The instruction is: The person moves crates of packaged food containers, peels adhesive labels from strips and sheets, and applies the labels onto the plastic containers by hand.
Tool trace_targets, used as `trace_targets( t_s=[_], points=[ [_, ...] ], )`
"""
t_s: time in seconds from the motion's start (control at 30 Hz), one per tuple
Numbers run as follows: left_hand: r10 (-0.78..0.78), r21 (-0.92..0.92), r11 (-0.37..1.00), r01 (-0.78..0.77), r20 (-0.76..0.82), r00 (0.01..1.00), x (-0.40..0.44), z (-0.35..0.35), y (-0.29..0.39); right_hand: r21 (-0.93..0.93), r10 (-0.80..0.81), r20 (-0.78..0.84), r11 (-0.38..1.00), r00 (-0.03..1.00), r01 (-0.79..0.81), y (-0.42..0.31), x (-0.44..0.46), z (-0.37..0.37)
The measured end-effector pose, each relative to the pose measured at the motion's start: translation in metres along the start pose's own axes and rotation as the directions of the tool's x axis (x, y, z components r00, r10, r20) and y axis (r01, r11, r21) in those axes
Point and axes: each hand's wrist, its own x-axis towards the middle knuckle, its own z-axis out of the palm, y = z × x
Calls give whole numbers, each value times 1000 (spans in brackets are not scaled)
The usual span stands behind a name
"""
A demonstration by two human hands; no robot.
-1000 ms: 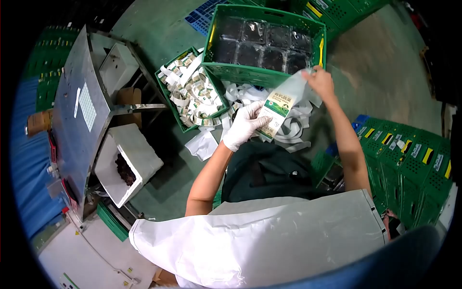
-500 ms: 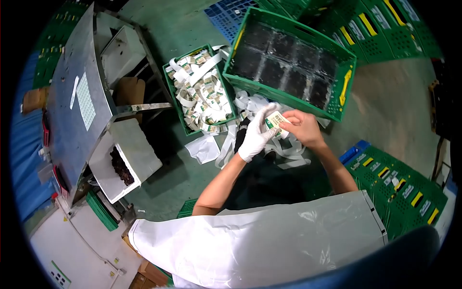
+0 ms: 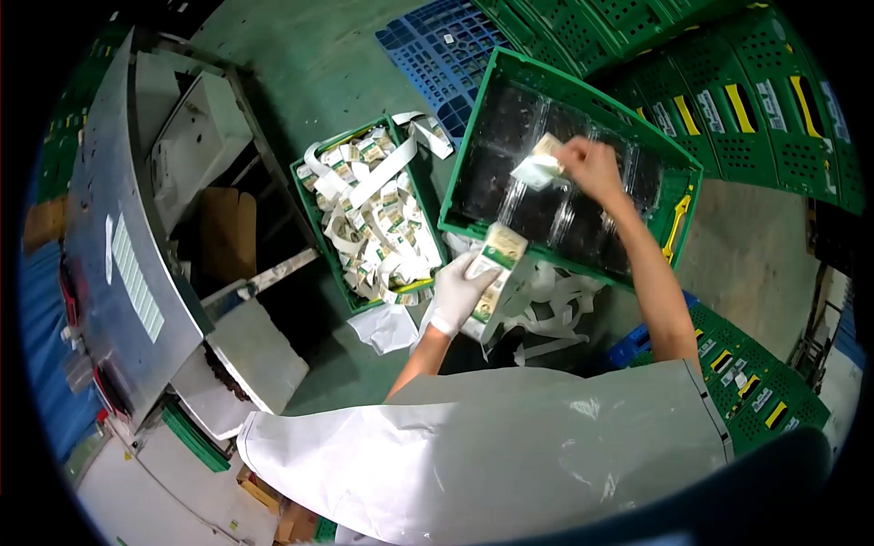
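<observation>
My left hand, in a white glove, is closed around a strip of printed labels in white, green and yellow. The strip hangs beside the near wall of a large green crate. Inside that crate stand several clear-lidded plastic boxes with dark contents. Over the boxes, my bare right hand pinches a label, partly blurred by motion. Whether the label touches a lid I cannot tell.
Left of the large crate, a smaller green crate is heaped with label strips. Loose white backing strips lie on the floor. A metal table stands at left, a blue pallet at the back. Green crates are stacked at right.
My hands have parted. The right has moved up and over the large crate with a label; the left has dropped lower, holding the strip. The view has shifted slightly.
</observation>
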Motion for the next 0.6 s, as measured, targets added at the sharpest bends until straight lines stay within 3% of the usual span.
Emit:
trace_targets(
  t_s=[0.07,0.1,0.13,0.2,0.23,0.3,0.37,0.47,0.53,0.57,0.6],
  points=[
    [-93,11,996,93,17,995,15,-19,-10,-120,32,-56,992,998,-39,30,59,5],
    [-77,104,992,73,36,996,23,-27,-15,-153,17,-54,988,998,-25,39,80,10],
    [-41,7,999,40,83,996,29,-32,-19,-209,63,21,976,998,-57,47,98,21],
    [-100,-354,919,172,211,972,40,-37,-24,-239,49,62,971,997,-33,61,122,52],
    [-70,-437,882,178,252,965,46,-39,-25,-258,46,78,966,996,-24,61,132,65],
    [-80,-370,914,166,237,968,58,-38,-13,-268,47,78,963,996,-24,66,149,87],
    [-97,-229,965,128,143,985,68,-30,-1,-391,47,22,920,999,-34,77,163,107],
    [-215,-350,899,263,169,962,81,-23,10,-555,5,8,832,1000,0,84,166,119],
    [-108,-321,940,118,50,993,90,-16,12,-682,-107,-79,731,991,24,68,160,113],
    [-186,-314,929,197,64,980,95,-15,22,-685,-100,-82,728,992,17,61,154,106],
    [-79,-363,927,90,46,996,101,-10,20,-634,-159,-125,772,979,45,54,146,99]
  ],
)
